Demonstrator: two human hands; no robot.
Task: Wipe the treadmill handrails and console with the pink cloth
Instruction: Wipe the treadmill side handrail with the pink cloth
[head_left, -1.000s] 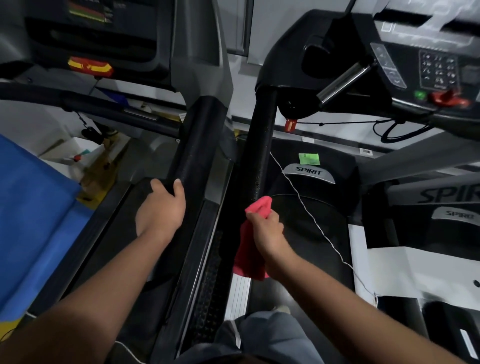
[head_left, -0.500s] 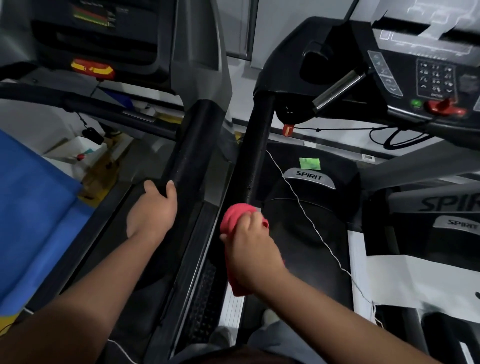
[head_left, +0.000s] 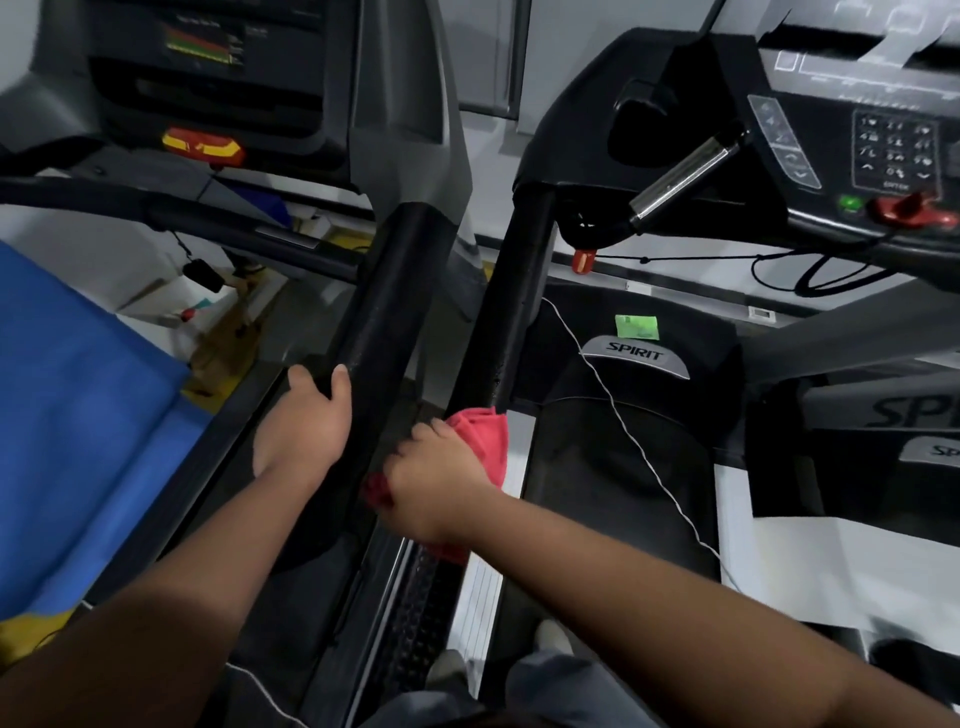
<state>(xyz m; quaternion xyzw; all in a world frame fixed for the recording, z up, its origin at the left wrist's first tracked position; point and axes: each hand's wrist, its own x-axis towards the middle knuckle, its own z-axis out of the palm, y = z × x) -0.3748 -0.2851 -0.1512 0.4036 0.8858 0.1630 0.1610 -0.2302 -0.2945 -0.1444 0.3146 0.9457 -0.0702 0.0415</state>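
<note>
Hands split the work: right hand (head_left: 436, 486) bunches the pink cloth (head_left: 480, 434) round the lower end of the handrail (head_left: 506, 312), left hand (head_left: 304, 428) curled over the neighbouring treadmill's rail (head_left: 387, 312).
Handrail wiping looks in progress (console (head_left: 852, 145) at 1 o'clock seemingly not reached); next, I'd judge, slide the cloth toward 12 o'clock with steady pressure.

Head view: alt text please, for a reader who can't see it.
A person's right hand grips a pink cloth against the lower end of a black treadmill handrail, while the left hand holds the neighbouring treadmill's handrail. The keypad console sits upper right.
</note>
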